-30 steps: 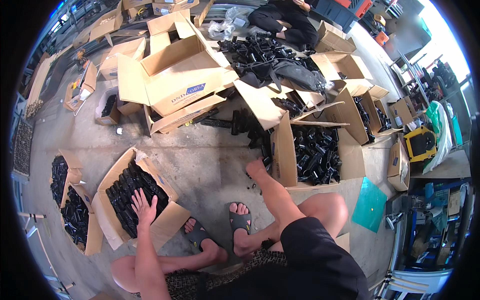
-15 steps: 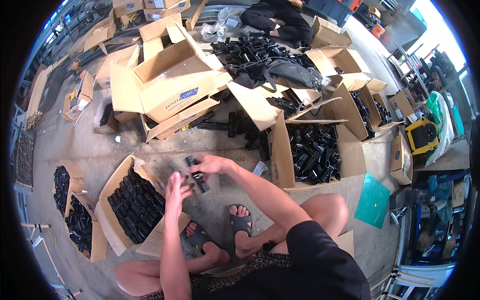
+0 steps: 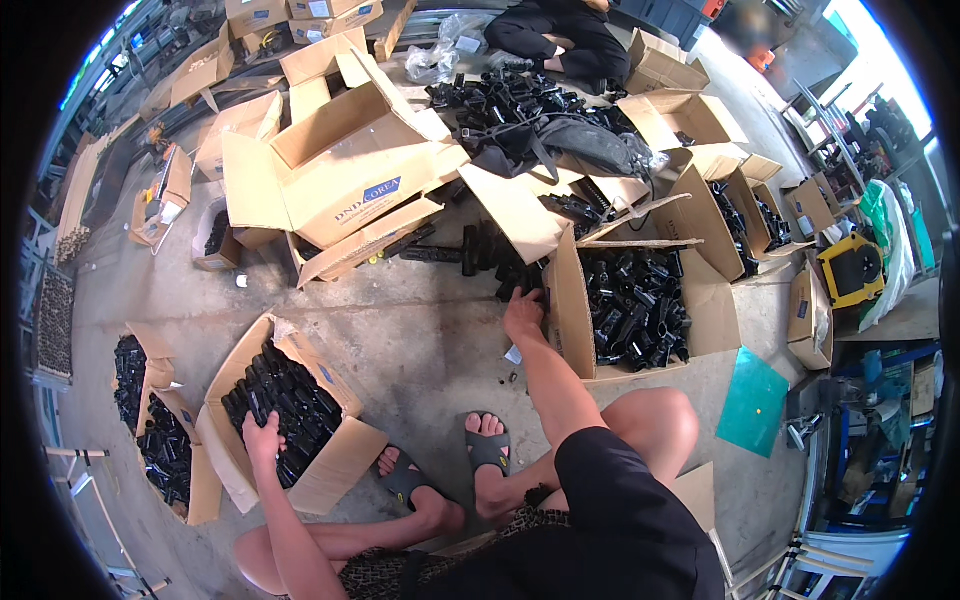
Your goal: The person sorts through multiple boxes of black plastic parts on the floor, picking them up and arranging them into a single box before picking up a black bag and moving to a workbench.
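My left hand is over the near left cardboard box, its fingers closed round a black tubular part. Rows of similar black parts lie packed inside this box. My right hand reaches forward to a loose heap of black parts on the floor, beside the left wall of a large open box. Its fingers look apart at the edge of the heap; their tips are partly lost against the dark parts.
More black parts fill the large box. Smaller part-filled boxes stand at the far left. An open carton sits ahead, and a green sheet lies at right. Another person sits beyond the far heap.
My hands were together in front of me, a black part in the right one. They have separated: the left went down to the near left box, the right forward to the floor heap.
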`<state>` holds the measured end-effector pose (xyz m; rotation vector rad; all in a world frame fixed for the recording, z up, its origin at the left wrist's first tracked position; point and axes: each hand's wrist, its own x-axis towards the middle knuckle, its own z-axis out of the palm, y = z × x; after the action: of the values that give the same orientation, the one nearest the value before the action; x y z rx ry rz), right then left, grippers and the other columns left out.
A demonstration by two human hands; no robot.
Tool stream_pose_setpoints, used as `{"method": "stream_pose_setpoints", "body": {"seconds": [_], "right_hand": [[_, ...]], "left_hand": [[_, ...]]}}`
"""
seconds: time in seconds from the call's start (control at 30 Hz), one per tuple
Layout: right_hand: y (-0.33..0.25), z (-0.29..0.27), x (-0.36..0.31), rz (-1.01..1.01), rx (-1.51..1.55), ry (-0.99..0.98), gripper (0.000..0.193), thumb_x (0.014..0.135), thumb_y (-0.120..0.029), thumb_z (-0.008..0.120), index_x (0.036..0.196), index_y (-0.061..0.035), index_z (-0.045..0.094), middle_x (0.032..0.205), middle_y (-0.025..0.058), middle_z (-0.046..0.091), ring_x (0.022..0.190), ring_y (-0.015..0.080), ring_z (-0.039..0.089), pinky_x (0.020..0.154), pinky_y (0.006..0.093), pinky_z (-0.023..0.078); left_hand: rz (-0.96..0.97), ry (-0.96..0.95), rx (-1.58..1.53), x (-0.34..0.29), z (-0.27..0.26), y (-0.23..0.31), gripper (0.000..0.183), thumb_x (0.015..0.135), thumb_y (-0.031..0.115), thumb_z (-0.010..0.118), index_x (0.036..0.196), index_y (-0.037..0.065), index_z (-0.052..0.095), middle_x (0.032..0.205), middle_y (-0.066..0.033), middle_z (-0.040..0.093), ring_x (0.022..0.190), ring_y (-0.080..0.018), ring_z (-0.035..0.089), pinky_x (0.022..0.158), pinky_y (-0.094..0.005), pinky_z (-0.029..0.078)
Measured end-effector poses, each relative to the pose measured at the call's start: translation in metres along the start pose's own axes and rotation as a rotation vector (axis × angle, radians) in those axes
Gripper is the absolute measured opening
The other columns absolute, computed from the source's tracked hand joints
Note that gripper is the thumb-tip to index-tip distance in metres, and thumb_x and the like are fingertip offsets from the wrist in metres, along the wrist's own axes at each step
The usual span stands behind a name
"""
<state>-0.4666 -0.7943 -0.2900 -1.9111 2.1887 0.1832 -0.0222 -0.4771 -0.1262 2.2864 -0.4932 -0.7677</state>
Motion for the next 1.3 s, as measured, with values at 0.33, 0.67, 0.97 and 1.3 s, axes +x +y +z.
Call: {"method": "stream_pose_setpoints", "body": {"seconds": [0.33, 0.67, 0.97, 1.3], "right_hand": [[0.03, 0.002, -0.045, -0.091, 0.405, 0.015, 0.032, 0.077, -0.011, 0.065, 0.108, -0.0023, 0.064, 0.093, 0.0221, 0.068, 0.099, 0.0379, 0.065, 0.085, 0.0429, 0.052], [-0.052, -0.013, -0.16, -0.297, 1.373, -0.331, 0.018, 0.076, -0.003, 0.069, 0.091, -0.0027, 0.059, 0.08, -0.0007, 0.061, 0.073, 0.0081, 0.055, 0.065, 0.0254, 0.045], [-0.111, -0.138, -0.228, -0.869, 1.281, -1.108, 0.024, 0.08, 0.003, 0.069, 0.102, -0.0059, 0.063, 0.091, -0.0029, 0.064, 0.085, 0.0074, 0.061, 0.077, 0.0237, 0.048], [-0.1, -0.108, -0.226, -0.48, 1.522, -1.282, 0.043, 0.087, -0.007, 0.054, 0.129, -0.0013, 0.054, 0.096, 0.0084, 0.065, 0.076, 0.0158, 0.061, 0.072, 0.0296, 0.049]], "left_hand": [[0.101, 0.072, 0.509, -0.029, 0.041, -0.019, 0.07, 0.075, 0.018, 0.076, 0.135, 0.002, 0.044, 0.132, -0.0261, 0.048, 0.122, -0.0441, 0.048, 0.104, -0.0467, 0.041], [0.527, -0.101, 0.075, -0.076, 0.099, 0.058, 0.032, 0.088, 0.018, 0.068, 0.115, 0.002, 0.064, 0.099, -0.015, 0.069, 0.091, -0.0246, 0.067, 0.082, -0.0346, 0.052], [-0.073, -0.807, -1.122, -0.078, 0.106, 0.055, 0.039, 0.097, 0.033, 0.057, 0.123, 0.003, 0.057, 0.115, -0.0163, 0.067, 0.102, -0.0279, 0.066, 0.089, -0.0393, 0.052], [-0.008, -0.562, -1.107, -0.083, 0.084, 0.052, 0.021, 0.091, 0.014, 0.067, 0.107, 0.002, 0.06, 0.094, -0.0102, 0.066, 0.085, -0.0241, 0.068, 0.074, -0.0398, 0.058]]}}
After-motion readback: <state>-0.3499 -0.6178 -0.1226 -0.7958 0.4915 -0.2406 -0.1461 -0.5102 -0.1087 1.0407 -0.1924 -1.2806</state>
